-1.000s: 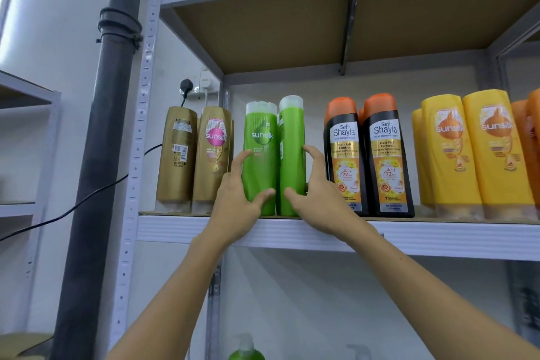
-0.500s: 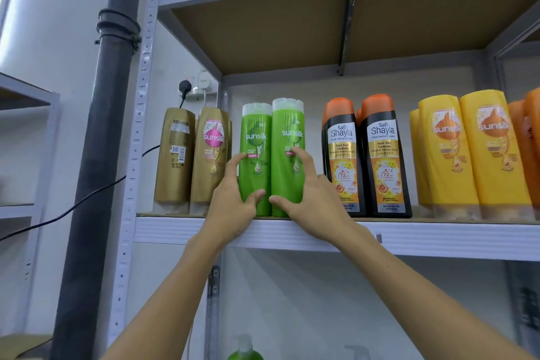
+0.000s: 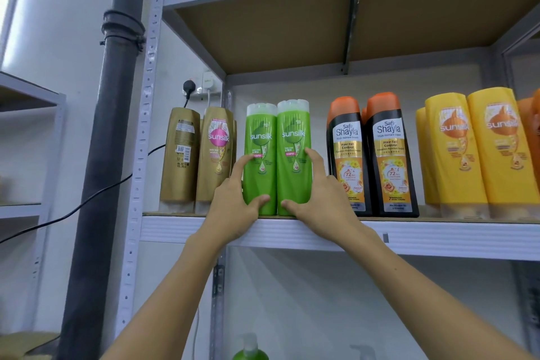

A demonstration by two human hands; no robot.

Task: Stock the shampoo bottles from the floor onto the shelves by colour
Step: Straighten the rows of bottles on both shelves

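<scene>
Two green Sunsilk bottles stand upright side by side on the grey shelf point(image 3: 438, 238), labels facing me. My left hand point(image 3: 233, 207) grips the left green bottle point(image 3: 260, 137), thumb across its lower front and index finger up its left side. My right hand point(image 3: 320, 202) grips the right green bottle point(image 3: 293, 131), thumb on its lower front, fingers along its right side. Gold bottles point(image 3: 201, 155) stand to their left. To their right come black bottles with orange caps point(image 3: 368, 155), then yellow bottles point(image 3: 473, 152).
A dark drainpipe point(image 3: 108, 155) runs down the wall left of the rack post point(image 3: 143, 155). A plug and socket point(image 3: 198, 86) with a black cable sit behind the gold bottles. A green pump bottle point(image 3: 249, 352) shows below. Another grey rack point(image 3: 29, 155) stands at far left.
The right green bottle has been turned from side-on so its label faces front. Both green bottles now stand aligned, and my hands stay on them.
</scene>
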